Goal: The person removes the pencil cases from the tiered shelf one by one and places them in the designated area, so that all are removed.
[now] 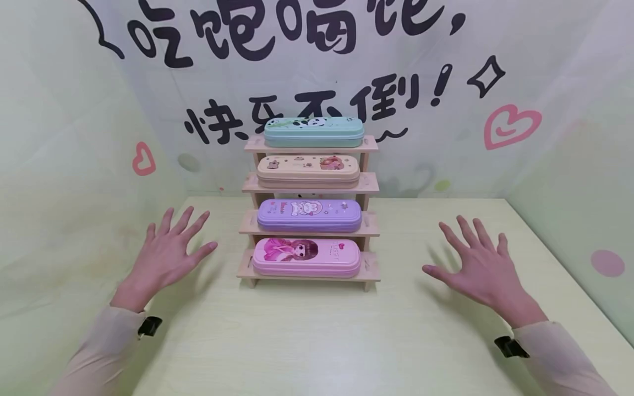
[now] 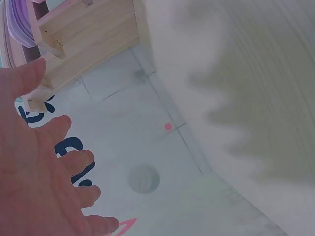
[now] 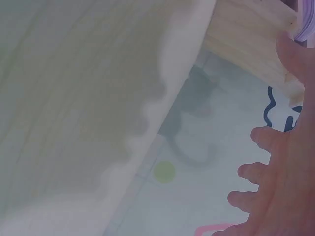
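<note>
A stepped wooden rack (image 1: 369, 269) stands mid-table with one pencil case on each tier. From the top come a mint-green pencil case (image 1: 314, 133) with pandas, a cream pencil case (image 1: 308, 172), a purple pencil case (image 1: 309, 215) and a pink pencil case (image 1: 307, 257) with a doll-like girl. My left hand (image 1: 168, 256) hovers left of the rack, fingers spread, holding nothing. On the right, farther from the rack, my right hand (image 1: 482, 269) is likewise spread and holds nothing. Both wrist views show the rack's wooden side beyond the thumbs.
The pale wood-grain table (image 1: 307, 341) reaches back to a printed cloth backdrop (image 1: 446, 154) with dark lettering and hearts. Light cloth walls (image 1: 584, 181) flank the table on both sides. A dark band sits at each sleeve cuff.
</note>
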The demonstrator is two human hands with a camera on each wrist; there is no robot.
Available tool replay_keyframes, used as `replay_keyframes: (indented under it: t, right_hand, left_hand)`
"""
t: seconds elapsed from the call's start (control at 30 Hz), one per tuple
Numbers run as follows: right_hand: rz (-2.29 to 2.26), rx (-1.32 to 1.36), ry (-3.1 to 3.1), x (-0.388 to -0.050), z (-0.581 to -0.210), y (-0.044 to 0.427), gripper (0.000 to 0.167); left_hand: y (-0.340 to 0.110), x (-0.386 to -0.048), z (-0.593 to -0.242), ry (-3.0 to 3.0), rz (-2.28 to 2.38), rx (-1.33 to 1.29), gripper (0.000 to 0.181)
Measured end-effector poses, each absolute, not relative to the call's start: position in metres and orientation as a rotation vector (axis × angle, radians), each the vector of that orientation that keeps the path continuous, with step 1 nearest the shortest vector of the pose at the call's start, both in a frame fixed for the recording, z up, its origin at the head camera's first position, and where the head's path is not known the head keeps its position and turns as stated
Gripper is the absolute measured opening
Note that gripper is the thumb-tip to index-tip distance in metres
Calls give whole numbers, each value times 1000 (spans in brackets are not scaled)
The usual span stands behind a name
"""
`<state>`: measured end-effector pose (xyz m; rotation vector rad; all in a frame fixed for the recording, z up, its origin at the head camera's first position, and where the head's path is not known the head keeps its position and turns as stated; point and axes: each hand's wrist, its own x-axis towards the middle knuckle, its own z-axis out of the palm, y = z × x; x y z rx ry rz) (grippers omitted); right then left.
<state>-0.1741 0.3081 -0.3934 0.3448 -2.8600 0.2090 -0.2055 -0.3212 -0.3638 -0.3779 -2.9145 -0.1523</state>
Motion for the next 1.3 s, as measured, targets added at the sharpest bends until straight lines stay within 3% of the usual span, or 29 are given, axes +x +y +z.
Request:
replay_keyframes:
  t: [0.67, 1.3]
  right_hand:
    - [531, 484, -2817, -156, -380, 242, 105]
    - [1110, 735, -2647, -157, -385, 177, 87]
  left_hand:
    - [-297, -219, -348, -2842, -312, -467, 92]
    - [-263, -251, -339, -2760, -746, -521, 102]
